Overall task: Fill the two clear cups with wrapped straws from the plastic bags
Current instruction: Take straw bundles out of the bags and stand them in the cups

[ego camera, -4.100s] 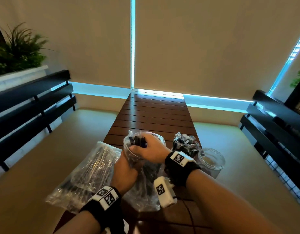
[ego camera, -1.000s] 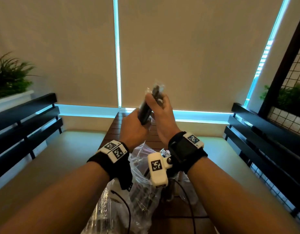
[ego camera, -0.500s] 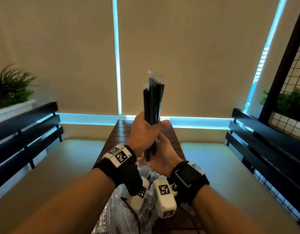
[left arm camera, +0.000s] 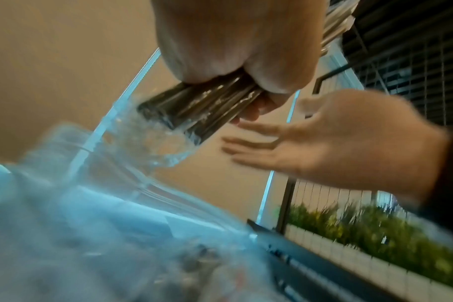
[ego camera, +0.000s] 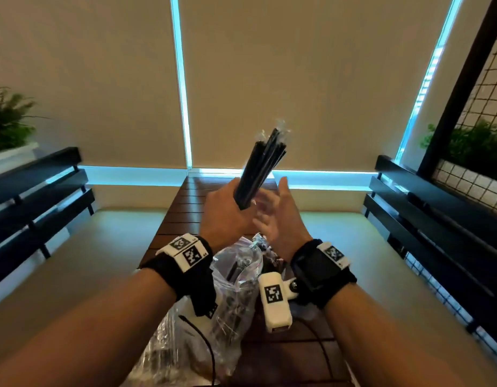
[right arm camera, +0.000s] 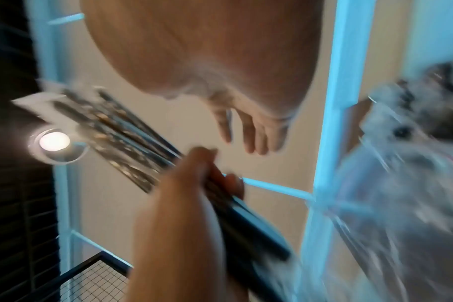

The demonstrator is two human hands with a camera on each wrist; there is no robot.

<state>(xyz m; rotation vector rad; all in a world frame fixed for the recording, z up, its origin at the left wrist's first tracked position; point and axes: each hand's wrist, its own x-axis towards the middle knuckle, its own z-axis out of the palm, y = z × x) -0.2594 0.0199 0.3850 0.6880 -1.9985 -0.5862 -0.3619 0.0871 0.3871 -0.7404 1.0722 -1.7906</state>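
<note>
My left hand (ego camera: 227, 208) grips a bundle of black wrapped straws (ego camera: 261, 163) (left arm camera: 202, 106) (right arm camera: 122, 139) by its lower end, raised in front of me and tilted up to the right. Beside the bundle's base my right hand (ego camera: 272, 210) (left arm camera: 311, 143) is spread flat, palm toward the straws, holding nothing; whether it touches them is unclear. A clear plastic bag (ego camera: 213, 308) with more straws lies on the brown slatted table (ego camera: 185, 213) under my wrists. The cups are hidden from view.
Black slatted bench backs (ego camera: 37, 191) (ego camera: 437, 208) stand on both sides, with pale cushions (ego camera: 74, 261) beside the narrow table. Beige blinds (ego camera: 297, 79) close the far side. Green plants (ego camera: 7, 118) (ego camera: 479, 146) stand at the left and right, the right one behind a wire grid.
The bundle has tilted from upright toward the right. My right hand has let go of the straws' base and spread flat beside it. The left hand keeps its grip.
</note>
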